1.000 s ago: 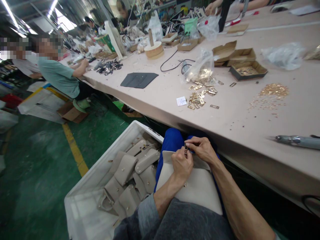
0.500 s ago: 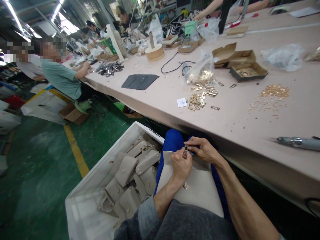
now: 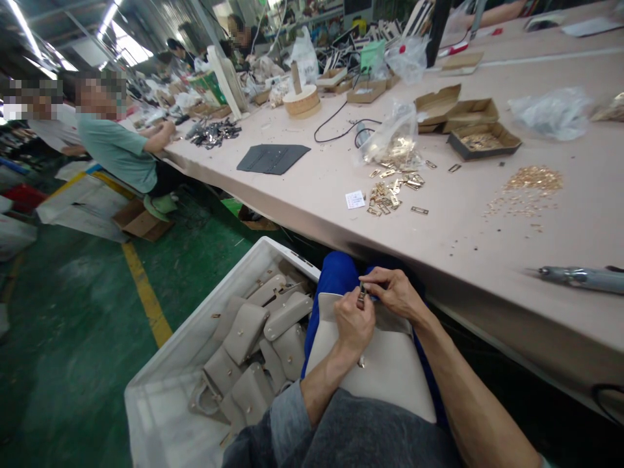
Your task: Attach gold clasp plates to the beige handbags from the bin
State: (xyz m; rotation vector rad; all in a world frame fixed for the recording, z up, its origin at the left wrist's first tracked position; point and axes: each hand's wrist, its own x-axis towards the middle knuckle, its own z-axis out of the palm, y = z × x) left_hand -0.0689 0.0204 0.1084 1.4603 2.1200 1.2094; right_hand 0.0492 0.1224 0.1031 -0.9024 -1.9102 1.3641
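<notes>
A beige handbag (image 3: 390,370) lies across my lap with its flap edge turned toward the table. A small metal clasp piece (image 3: 361,362) sits on its body. My left hand (image 3: 355,320) is closed at the flap edge, gripping a small rectangular metal fitting (image 3: 361,294) that stands up between thumb and fingers. From the other side my right hand (image 3: 396,294) pinches at the same fitting with thumb and forefinger. Whether the fitting is fixed to the flap cannot be made out, since my fingers cover its lower part.
To my left stands a white bin (image 3: 160,383) of beige bags. On the table (image 3: 302,188) lie gold rectangular fittings (image 3: 387,195), tiny gold parts (image 3: 533,179), an open cardboard box (image 3: 485,153), a dark sheet (image 3: 273,159) and an electric screwdriver (image 3: 580,277). A co-worker (image 3: 117,146) sits farther left.
My hands and the bag stay almost in place, the right fingers shifting only slightly. At the far side of the table, a reaching arm is gone and pale strips now stand raised there.
</notes>
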